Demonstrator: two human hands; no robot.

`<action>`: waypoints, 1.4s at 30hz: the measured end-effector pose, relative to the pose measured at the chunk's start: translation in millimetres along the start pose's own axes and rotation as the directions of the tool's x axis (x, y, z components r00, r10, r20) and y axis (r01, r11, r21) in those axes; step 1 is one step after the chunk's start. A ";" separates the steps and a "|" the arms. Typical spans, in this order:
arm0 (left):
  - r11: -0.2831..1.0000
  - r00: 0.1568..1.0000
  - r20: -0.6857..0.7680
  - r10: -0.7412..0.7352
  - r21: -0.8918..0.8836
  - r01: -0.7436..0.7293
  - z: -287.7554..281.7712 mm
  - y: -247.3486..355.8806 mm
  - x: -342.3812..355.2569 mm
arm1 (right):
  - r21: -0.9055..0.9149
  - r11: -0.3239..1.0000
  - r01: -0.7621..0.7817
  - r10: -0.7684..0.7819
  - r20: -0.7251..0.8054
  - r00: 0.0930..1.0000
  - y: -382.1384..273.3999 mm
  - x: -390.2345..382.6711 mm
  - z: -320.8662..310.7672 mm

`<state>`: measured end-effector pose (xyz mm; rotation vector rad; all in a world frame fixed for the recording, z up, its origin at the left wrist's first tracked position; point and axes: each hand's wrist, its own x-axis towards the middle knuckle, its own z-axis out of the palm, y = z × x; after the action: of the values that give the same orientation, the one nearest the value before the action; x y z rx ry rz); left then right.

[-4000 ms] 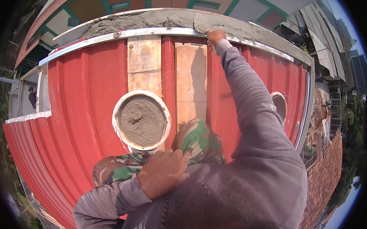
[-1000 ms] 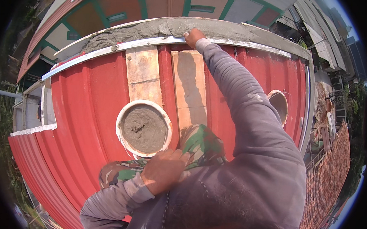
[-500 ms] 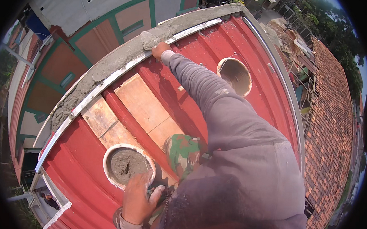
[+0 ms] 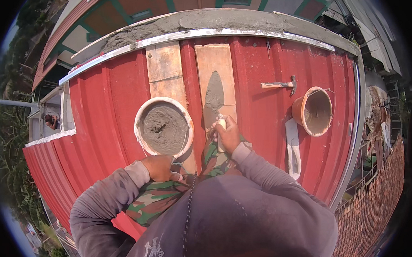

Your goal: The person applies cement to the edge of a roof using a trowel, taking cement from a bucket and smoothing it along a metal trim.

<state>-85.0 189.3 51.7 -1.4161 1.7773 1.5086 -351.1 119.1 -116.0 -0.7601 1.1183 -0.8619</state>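
My right hand (image 4: 227, 135) is closed round the pale handle of a pointed trowel (image 4: 215, 93). Its mortar-smeared blade points away from me, above a tan board (image 4: 218, 60). At the near side of a pail of wet grey mortar (image 4: 138, 125), my left hand (image 4: 159, 168) is closed with curled fingers; what they hold, if anything, is hidden. The grey mortar (image 4: 162, 128) in the pail has a rough hollow in its surface. Along the far roof edge, a band of mortar (image 4: 229, 21) lies behind a white metal strip (image 4: 191, 34), smoother in the middle than at the left.
A claw hammer (image 4: 279, 84) lies on the red ribbed roof (image 4: 256, 130) to the right. Past it are a tilted orange bucket (image 4: 318, 110) and a long whitish piece (image 4: 292, 148). Another tan board (image 4: 165, 64) lies beyond the pail. Roof edges drop off at far and right sides.
My right hand has come back from the mortar band to near my knees, with the trowel now visible. My left hand remains beside the mortar pail. The view has turned, revealing the hammer.
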 end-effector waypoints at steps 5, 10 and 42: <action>0.986 0.986 -0.109 -0.127 0.097 0.138 9.9 -24.5 6.2 | 0.002 1.000 -0.001 0.001 0.032 0.999 1.4 13.9 2.2; 0.985 0.752 -0.641 -0.152 -0.163 0.060 -37.2 -45.2 -10.6 | -0.025 1.000 0.010 -0.011 -0.042 0.999 6.9 22.2 -13.6; 0.254 0.666 -0.524 -0.530 -0.848 -0.465 2.0 -130.2 103.4 | -0.851 0.062 0.521 0.378 0.503 0.777 -113.7 -31.6 30.1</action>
<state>-13.5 160.4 -95.6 -3.1120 0.7675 2.3984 -350.8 96.1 3.6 -2.1898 0.8798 0.4237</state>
